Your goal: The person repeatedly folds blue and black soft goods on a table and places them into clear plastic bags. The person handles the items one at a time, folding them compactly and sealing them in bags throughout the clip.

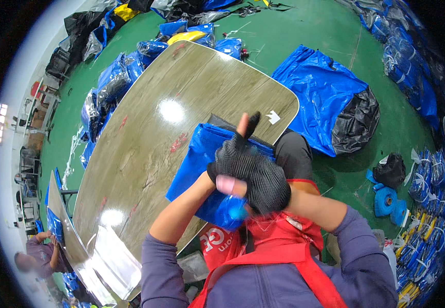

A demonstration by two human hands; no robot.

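Observation:
A folded blue plastic sheet [194, 164] with a black part at its far edge lies at the near side of the table, partly under my hands. My left hand [228, 156], in a black ribbed glove, is over it with two digits stretched away from me, one with a bare tip. My right hand [267, 185], gloved alike, crosses close against the left hand near its wrist. A bare thumb shows between them. Motion blurs the right hand, and its fingers are mostly hidden. I cannot tell whether either hand grips the sheet.
The wood-patterned table [145, 118] has a white scrap [273, 117] near its right corner. A blue and black bag [325, 102] lies on the green floor. Bundled blue goods [428, 220] are stacked at right, with blue rolls [385, 201] nearby. Another person [40, 259] works at far left.

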